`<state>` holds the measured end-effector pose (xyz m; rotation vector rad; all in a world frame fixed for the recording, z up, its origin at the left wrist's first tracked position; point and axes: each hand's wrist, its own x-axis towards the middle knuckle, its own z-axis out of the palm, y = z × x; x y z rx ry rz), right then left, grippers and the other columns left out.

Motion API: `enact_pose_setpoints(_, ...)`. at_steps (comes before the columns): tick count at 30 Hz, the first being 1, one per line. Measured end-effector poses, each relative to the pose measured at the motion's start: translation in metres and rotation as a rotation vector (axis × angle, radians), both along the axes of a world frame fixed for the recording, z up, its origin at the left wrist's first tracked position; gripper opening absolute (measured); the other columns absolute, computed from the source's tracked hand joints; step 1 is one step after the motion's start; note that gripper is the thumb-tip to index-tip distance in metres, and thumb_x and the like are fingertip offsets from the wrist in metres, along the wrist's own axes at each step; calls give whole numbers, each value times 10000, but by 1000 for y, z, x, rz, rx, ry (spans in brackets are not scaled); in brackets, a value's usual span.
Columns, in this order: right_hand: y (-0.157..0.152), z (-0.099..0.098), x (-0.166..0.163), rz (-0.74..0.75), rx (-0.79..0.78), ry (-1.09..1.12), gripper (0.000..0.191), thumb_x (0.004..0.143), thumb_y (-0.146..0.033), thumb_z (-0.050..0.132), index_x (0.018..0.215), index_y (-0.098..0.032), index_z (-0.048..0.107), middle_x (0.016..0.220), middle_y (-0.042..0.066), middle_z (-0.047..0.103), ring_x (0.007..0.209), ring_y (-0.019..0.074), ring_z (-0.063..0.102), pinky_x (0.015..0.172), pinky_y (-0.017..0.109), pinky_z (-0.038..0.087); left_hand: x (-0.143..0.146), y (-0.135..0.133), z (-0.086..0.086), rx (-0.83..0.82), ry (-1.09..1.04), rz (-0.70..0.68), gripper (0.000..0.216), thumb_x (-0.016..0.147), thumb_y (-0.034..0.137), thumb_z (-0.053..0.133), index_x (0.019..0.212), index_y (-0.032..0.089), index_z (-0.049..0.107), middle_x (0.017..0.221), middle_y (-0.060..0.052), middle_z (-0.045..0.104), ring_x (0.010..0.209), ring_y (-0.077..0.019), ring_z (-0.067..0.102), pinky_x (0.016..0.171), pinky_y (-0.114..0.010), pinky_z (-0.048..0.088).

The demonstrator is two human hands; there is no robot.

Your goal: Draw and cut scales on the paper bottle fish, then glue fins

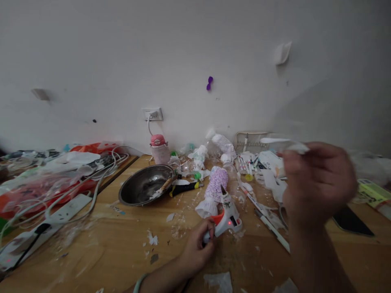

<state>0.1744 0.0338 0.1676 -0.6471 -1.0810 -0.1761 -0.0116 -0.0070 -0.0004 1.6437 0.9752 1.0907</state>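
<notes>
Gripping one glue gun (232,212) with left fingers (209,224), one white scrap (298,147) with right fingers (292,163); one bowl (136,188)

Two hands (198,246) (319,185), one glue gun (227,219), one bowl (139,185)

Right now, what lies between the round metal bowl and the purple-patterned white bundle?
Mainly a black-and-yellow tool, as the head view shows.

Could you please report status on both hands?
Left hand gripping white-and-orange plastic glue gun, red light on. Right hand raised, pinching thin white piece. Purple-and-white cylindrical bundle close by glue gun.
</notes>
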Motion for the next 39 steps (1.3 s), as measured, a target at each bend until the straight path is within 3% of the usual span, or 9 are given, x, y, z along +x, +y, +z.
enact_pose_setpoints(3,17,-7,1,28,-298,-329,21,810,-208,629,830,-207,623,800,6,670,772,171,637,743,316,495,0,0,0,7,-11,-2,122,692,225,477,665,221,358,750,-1,438,737,-159,405,683,-266,336)
enact_pose_setpoints(5,27,-11,0,126,-546,-526,22,805,-204,598,798,-196,617,795,18,690,781,181,646,730,301,484,-1,0,0,7,-12,-8,127,686,219,483,663,221,358,742,2,435,729,-157,398,677,-263,335)
enact_pose_setpoints(8,35,-13,-1,217,-770,-608,59,802,-217,568,813,-191,620,835,35,710,807,193,655,714,284,471,-1,-1,0,12,-11,-6,131,684,211,484,661,222,355,734,4,433,731,-158,398,682,-263,338)
enact_pose_setpoints(17,29,-8,2,212,-765,-589,60,797,-239,586,773,-189,608,778,21,680,745,169,624,694,260,451,1,-2,0,-46,-22,0,94,677,228,490,676,216,397,752,-2,451,729,-162,399,688,-270,333)
enact_pose_setpoints(22,29,-8,-2,291,-898,-633,60,805,-218,599,789,-181,643,789,32,711,749,169,652,687,275,473,-1,-1,3,-96,-7,-10,80,680,254,483,685,212,415,740,0,456,715,-163,404,672,-271,327)
enact_pose_setpoints(30,25,-4,-1,264,-1012,-756,104,833,-174,592,849,-185,694,846,36,742,786,179,667,694,293,454,1,-2,4,-87,224,-144,81,674,151,489,722,205,453,776,-5,515,765,-173,472,710,-266,363)
enact_pose_setpoints(39,13,-2,-4,294,-992,-970,124,874,-172,564,844,-184,684,840,27,729,758,169,642,671,277,412,2,1,2,-161,419,-112,111,763,153,470,854,197,515,798,0,573,731,-167,492,663,-262,359)
